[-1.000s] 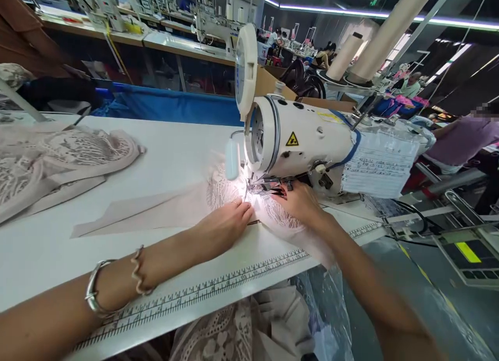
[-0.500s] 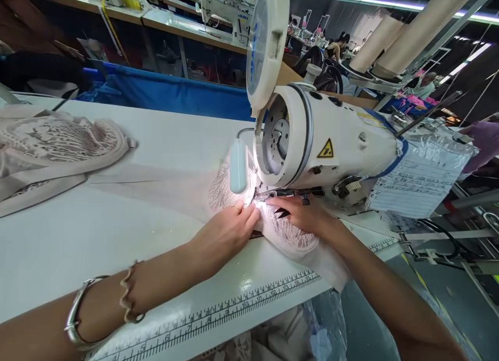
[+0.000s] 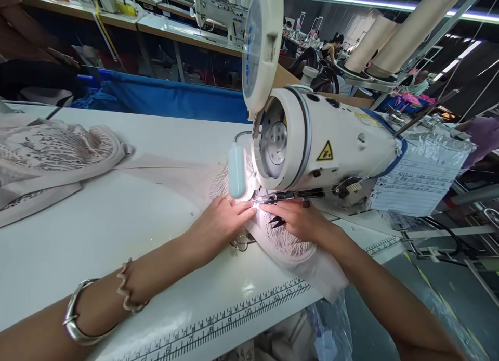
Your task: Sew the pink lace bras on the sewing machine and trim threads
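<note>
A pale pink lace bra (image 3: pixel 290 239) lies under the head of a white sewing machine (image 3: pixel 331 132), one lace cup on each side of the needle area. Fingers stretched close together, my left hand (image 3: pixel 220 223) presses and guides the fabric just left of the presser foot. My right hand (image 3: pixel 302 220) rests on the right-hand cup, its fingertips at the seam. Black pointed blades of thread snips (image 3: pixel 277 222) stick out from under its fingers; their handle is hidden in the palm. A pale blue lamp (image 3: pixel 237 171) lights the stitching spot, and the needle itself is hard to make out.
Another lace bra (image 3: pixel 58 147) lies on the white table (image 3: pixel 156 215) at the left. A printed ruler (image 3: pixel 234 324) runs along the front edge. The machine's round cover (image 3: pixel 263 49) stands raised. Written paper (image 3: pixel 423 173) in plastic hangs at the right.
My left hand has shifted slightly left and flattened, uncovering metal parts in the table beside the fabric. The bra has turned a little, and the disc inside the machine head has rotated.
</note>
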A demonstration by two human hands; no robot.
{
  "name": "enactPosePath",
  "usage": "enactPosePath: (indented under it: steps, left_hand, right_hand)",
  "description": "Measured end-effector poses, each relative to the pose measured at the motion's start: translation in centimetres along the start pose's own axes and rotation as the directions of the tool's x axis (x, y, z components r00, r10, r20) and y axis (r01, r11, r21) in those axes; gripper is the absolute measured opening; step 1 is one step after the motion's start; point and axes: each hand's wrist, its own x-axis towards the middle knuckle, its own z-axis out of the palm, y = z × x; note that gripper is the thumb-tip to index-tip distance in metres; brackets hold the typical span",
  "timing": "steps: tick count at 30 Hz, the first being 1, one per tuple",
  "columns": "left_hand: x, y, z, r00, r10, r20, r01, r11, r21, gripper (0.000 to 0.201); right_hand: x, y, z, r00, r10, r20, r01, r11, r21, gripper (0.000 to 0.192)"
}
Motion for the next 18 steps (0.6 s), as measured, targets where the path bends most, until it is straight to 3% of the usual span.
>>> enactPosePath:
  steps: [9,18]
  left_hand:
    - [0.4,-1.4,0.0,0.999,-0.053,-0.005,0.052,0.993,-0.110,0.044]
    - [0.5,-1.8,0.0,0.996,0.005,-0.091,-0.007,1.000,-0.026,0.043]
  right_hand:
    - [0.1,-1.5,0.2,0.994,0.113,-0.013,-0.113,0.993,-0.027,0.060]
    - [0.6,-1.5,0.8,0.983,0.181,-0.042,-0.173,0.973,0.155,0.014]
